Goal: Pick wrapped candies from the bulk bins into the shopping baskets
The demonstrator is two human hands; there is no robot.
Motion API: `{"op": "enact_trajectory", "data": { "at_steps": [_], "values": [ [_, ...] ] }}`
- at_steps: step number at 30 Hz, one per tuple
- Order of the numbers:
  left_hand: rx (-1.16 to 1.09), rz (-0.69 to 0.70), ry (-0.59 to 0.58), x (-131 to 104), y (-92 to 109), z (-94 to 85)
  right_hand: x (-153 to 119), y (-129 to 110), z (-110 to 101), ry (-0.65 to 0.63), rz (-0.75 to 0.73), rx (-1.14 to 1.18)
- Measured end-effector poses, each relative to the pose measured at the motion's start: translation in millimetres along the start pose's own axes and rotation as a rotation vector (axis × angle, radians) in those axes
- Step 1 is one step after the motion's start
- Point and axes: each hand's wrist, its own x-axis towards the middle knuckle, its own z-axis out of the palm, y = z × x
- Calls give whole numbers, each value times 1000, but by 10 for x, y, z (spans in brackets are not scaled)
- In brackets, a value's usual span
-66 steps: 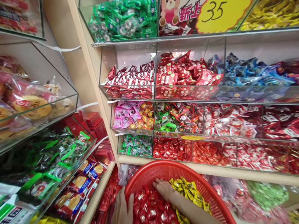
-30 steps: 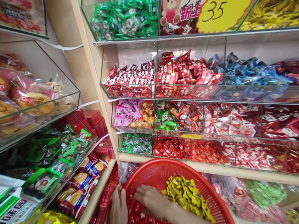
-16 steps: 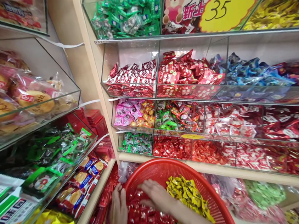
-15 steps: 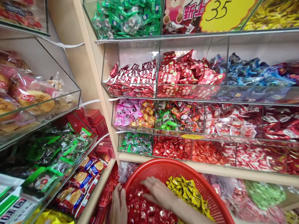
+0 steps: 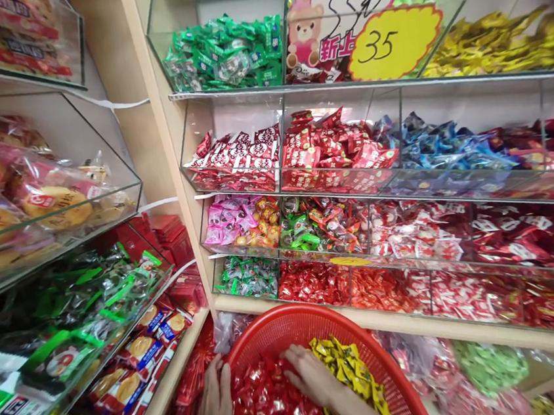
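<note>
A red plastic basket [image 5: 397, 366] at the bottom middle holds red-wrapped candies [image 5: 265, 403] on its left and yellow-wrapped candies [image 5: 351, 374] on its right. My right hand [image 5: 309, 372] reaches over the basket, palm down, its fingers apart and touching the red candies beside the yellow ones. At the basket's left rim, my left hand [image 5: 215, 402] is upright with its fingers extended and nothing visible in it. The fingertips of my right hand are partly lost among the red wrappers.
Clear shelf bins of wrapped candies [image 5: 314, 281] stand behind the basket. On the left are bins of packaged bread [image 5: 55, 198] and green packets [image 5: 97, 286]. Bagged sweets [image 5: 489, 363] lie low at the right. A yellow price sign [image 5: 396, 43] hangs above.
My right hand has moved slightly right and down, towards the yellow candies. My left hand stays at the rim. The view has shifted, so the shelves sit a little lower and further left.
</note>
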Motion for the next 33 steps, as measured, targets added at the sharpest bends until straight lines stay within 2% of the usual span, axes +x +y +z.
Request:
{"op": "enact_trajectory", "data": {
  "at_steps": [4,6,9,13,17,21,26,30,33],
  "values": [
    [110,-63,-213,181,127,-20,-11,20,-44,39,-8,32],
    [163,-40,-272,309,309,-26,-17,16,-71,60,-14,42],
    [214,78,-335,517,651,25,-32,-13,-117,75,-22,52],
    [287,249,-372,726,961,195,-72,-54,-249,89,-31,57],
    [467,279,-331,784,963,322,-151,-47,-510,145,-54,36],
    [525,300,-287,753,886,337,-240,-43,-948,240,-68,-7],
    [538,284,-273,737,867,341,-261,-126,-1849,428,-109,-120],
    [553,302,-268,735,857,356,-115,-142,-2557,586,-99,-324],
    [541,316,-271,727,861,355,87,-73,-2826,603,-16,-515]
  ]
}}
